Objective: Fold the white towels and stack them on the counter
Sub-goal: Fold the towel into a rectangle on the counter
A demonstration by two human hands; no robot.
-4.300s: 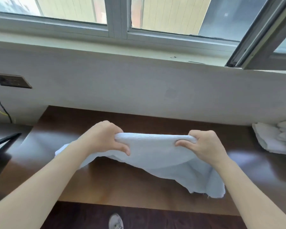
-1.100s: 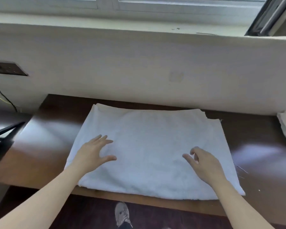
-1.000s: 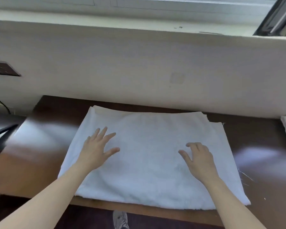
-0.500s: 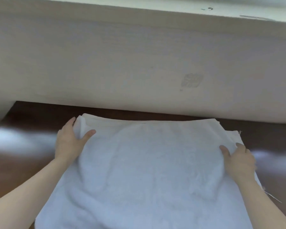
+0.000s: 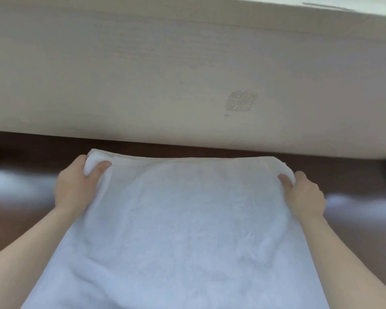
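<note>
Corners are now gripped: our left hand and right hand, spread flat a second ago, each pinch a far corner of the white towel, which lies between them on the desk (we judge the next fold ready to start).

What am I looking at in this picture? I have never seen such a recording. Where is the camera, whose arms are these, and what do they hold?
There is no machine: a person works with bare hands and wears the camera on the head, so it looks forward and down along that person's own arms. A white towel lies on a dark brown counter that ends at a pale wall. The left hand grips the towel's far left corner, and the right hand grips its far right corner. The far edge looks lifted, perhaps for a fold.
</note>
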